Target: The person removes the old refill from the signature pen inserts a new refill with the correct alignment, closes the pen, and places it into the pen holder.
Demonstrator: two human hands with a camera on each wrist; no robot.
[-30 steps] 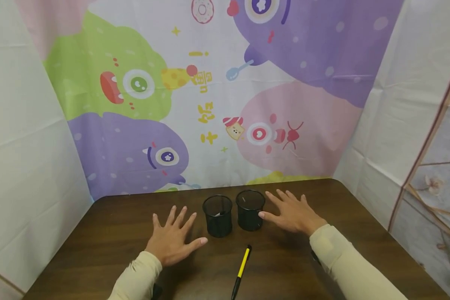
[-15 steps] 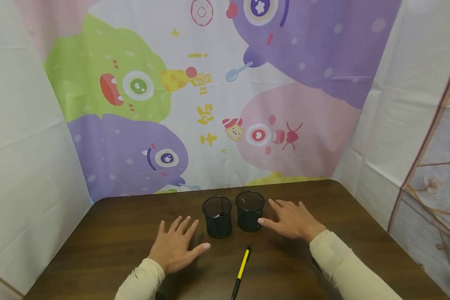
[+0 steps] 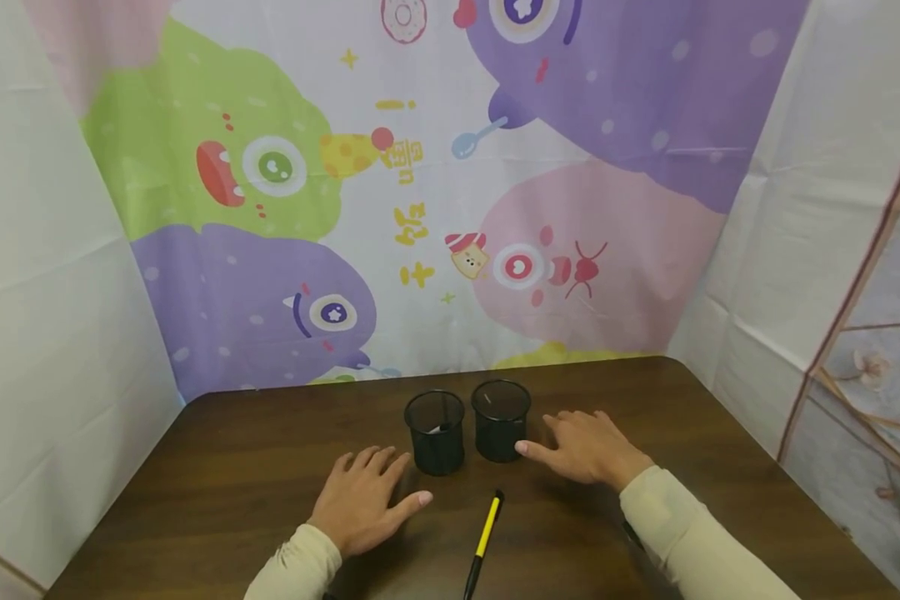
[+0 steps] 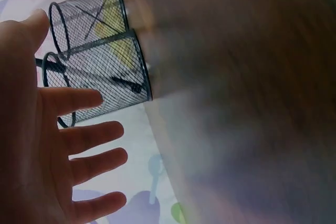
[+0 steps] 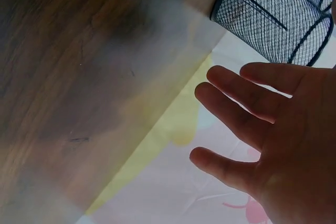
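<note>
Two black wire-mesh pen cups stand upright side by side, the left cup (image 3: 435, 442) and the right cup (image 3: 501, 429). Inside the left cup (image 4: 100, 77) a dark pen (image 4: 126, 84) shows through the mesh; thin dark lines show in the right cup (image 5: 257, 11). My left hand (image 3: 363, 504), fingers spread and holding nothing, is left of the left cup. Just right of the right cup is my right hand (image 3: 588, 446), also holding nothing; its thumb tip overlaps the cup's edge, and I cannot tell whether they touch. A yellow and black pen (image 3: 485, 533) lies between the hands, nearer me.
The cups and pen are on a dark brown wooden table (image 3: 225, 450) with rounded far corners. Behind it hangs a cloth (image 3: 420, 333) printed with cartoon monsters. Pale cloth walls (image 3: 52, 292) close in both sides.
Both hands have drawn back slightly toward me, the left also a little rightward, and their fingers look less stretched out. The cups and the yellow pen have stayed in place.
</note>
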